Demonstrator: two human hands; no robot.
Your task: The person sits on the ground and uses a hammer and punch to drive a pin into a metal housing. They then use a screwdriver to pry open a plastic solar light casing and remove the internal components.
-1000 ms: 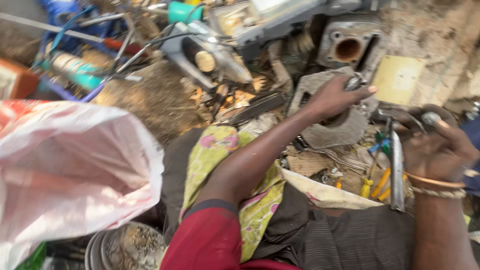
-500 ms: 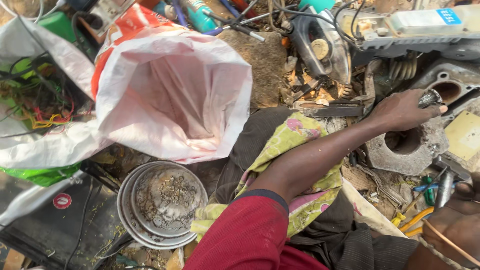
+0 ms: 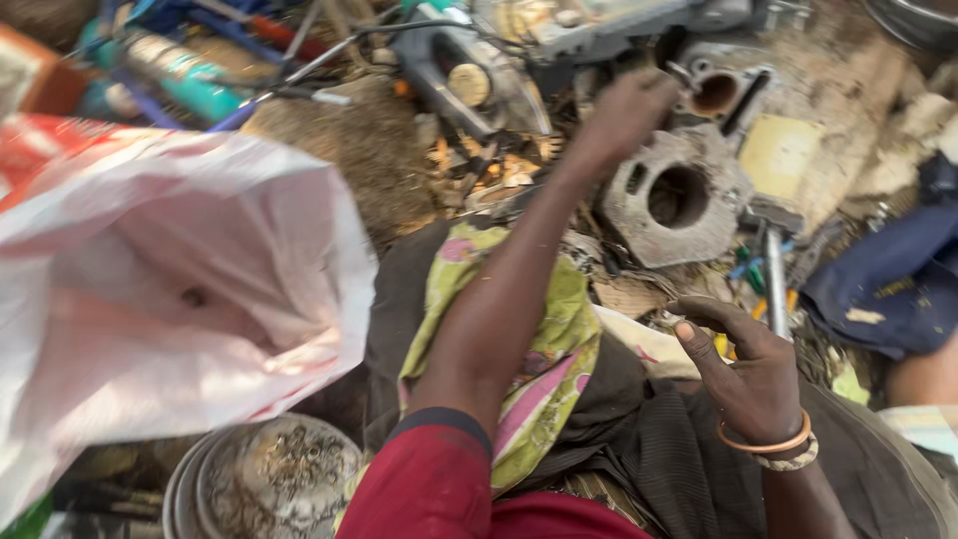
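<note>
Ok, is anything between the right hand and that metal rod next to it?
Nothing visible blocks it. The right hand sits just left of the rod, fingers curled loosely; only low litter lies in the gap between them.

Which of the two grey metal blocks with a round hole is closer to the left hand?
The upper block, with the orange-brown hole; the left hand reaches beside it. The other block lies lower.

— Changes noted? 
— Left hand (image 3: 624, 120) has lifted from the grey metal casting (image 3: 679, 200) and now reaches above it, toward the cylinder part (image 3: 714, 90). 
— And the other? 
— Right hand (image 3: 743, 369), barely in view half a second ago, now shows fully, fingers curled beside the metal rod (image 3: 774, 284). 
— Anything else? 
— White sack (image 3: 170, 289) sits lower left.
</note>
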